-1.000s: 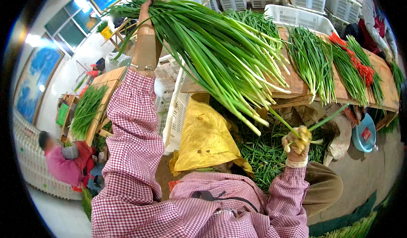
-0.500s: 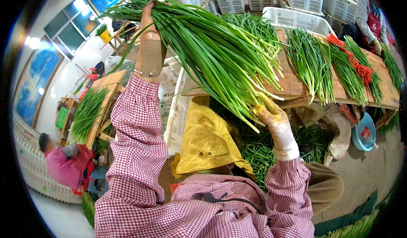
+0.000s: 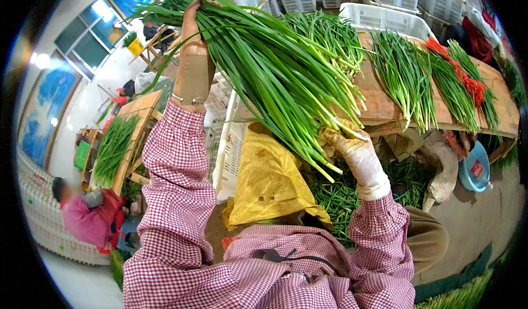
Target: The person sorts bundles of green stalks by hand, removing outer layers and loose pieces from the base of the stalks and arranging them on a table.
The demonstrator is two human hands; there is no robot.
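A large bunch of garlic chives (image 3: 269, 72) slants in front of me, its green leaf tips at the upper left and its pale stem ends at the lower right. Raised high, my left hand (image 3: 192, 28) is closed round the leafy end; most of its fingers are behind the leaves. My right hand (image 3: 355, 152), in a stained pale glove, is closed on some of the stem ends at the bunch's lower edge. Just beyond the bunch, more chives (image 3: 330, 36) lie on the wooden table (image 3: 379, 119).
Along the table lie further chive bundles (image 3: 404, 80), with red ties (image 3: 467, 83) on some. A white crate (image 3: 385, 20) stands behind. Below are a yellow cloth (image 3: 269, 182), loose greens (image 3: 341, 199) and a blue basin (image 3: 474, 168). Co-workers (image 3: 88, 215) sit at left and far right.
My right hand has turned and its fingers have closed in on the stem ends, which have shifted slightly down. The left hand stays high on the leaves. The far-right co-worker has moved.
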